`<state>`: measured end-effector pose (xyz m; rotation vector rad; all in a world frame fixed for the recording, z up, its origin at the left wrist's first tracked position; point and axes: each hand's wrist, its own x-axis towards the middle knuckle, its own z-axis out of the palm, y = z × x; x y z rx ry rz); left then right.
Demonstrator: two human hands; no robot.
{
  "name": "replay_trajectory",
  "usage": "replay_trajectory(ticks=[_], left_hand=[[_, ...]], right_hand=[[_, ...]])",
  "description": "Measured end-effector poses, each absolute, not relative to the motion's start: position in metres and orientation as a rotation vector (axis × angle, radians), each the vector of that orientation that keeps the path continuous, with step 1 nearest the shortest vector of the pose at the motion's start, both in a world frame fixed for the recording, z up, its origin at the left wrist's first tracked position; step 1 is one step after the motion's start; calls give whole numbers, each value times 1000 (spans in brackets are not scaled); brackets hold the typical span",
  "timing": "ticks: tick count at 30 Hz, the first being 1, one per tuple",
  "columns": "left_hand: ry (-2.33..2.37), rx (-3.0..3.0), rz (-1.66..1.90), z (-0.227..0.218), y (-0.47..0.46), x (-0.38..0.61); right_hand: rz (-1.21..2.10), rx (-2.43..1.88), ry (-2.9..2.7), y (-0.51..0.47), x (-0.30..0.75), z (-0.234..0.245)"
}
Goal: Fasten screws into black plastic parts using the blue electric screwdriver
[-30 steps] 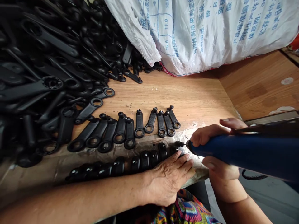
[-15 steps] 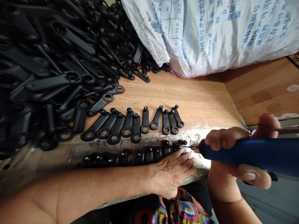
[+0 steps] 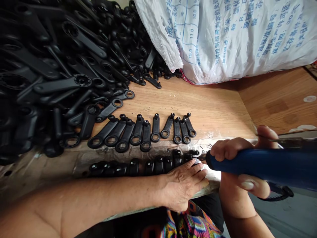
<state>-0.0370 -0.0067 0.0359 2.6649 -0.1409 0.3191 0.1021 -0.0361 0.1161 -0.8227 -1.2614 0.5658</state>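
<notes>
We had our left hand [image 3: 184, 190] flat on a row of black plastic ring-end levers [image 3: 158, 165], fingers [image 3: 195, 169] spread and pressing down. Our right hand [image 3: 237, 162] gripped a blue rotary tool [image 3: 260, 164], its bit right at the end lever [image 3: 192, 154] on the bench [image 3: 188, 109] edge.

Black plastic arms [image 3: 156, 132], matte. Blue rotary tool [image 3: 257, 164]. White woven sack [image 3: 223, 39], blue print, grid. Fabric [image 3: 190, 224]: multicolour zigzags.

Left forearm [image 3: 99, 198] runs in low from left; left hand [image 3: 184, 188] flat, palm down, fingers spread. Right hand [image 3: 229, 148] closed in firm grip, fingers curled; right forearm [image 3: 237, 211] comes up from bottom.
</notes>
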Motion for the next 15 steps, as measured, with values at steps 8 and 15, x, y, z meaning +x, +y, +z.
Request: replay_trajectory(ticks=[8,15], left_hand=[[-173,2670,307,37,-5,-36],[-182,2595,279,34,-5,-32]], right_hand=[[586,-948,-1329,-41,102,119],[583,-1028,-1345,-39,89,117]])
